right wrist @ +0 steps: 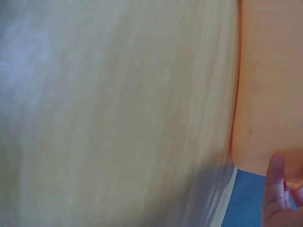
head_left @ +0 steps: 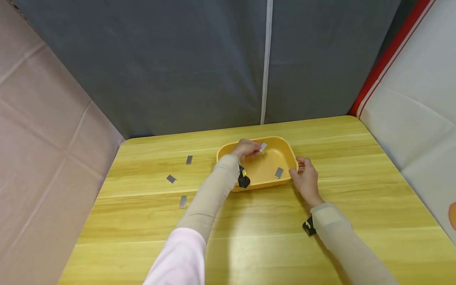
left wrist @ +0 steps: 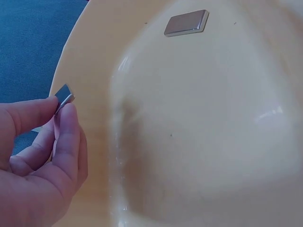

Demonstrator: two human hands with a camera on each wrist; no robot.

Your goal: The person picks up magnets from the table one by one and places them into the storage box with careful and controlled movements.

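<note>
Between thumb and fingertips my left hand (head_left: 246, 149) pinches a small flat silver metal block (left wrist: 65, 97), held over the far part of a yellow-orange plastic basin (head_left: 263, 183). A second metal block (head_left: 279, 173) lies flat on the basin floor near its right end; it also appears at the top of the left wrist view. My right hand (head_left: 305, 180) grips the basin's right end, its thumb (right wrist: 275, 165) against the outer wall and the other fingers around the end, partly hidden in the right wrist view.
Three more metal blocks lie apart on the wooden table (head_left: 142, 229) left of the basin: one farther back (head_left: 189, 160), one in the middle (head_left: 171, 179), one nearer (head_left: 183, 202). A grey curtain (head_left: 196, 71) hangs behind the table. Pale cloth panels stand on both sides.
</note>
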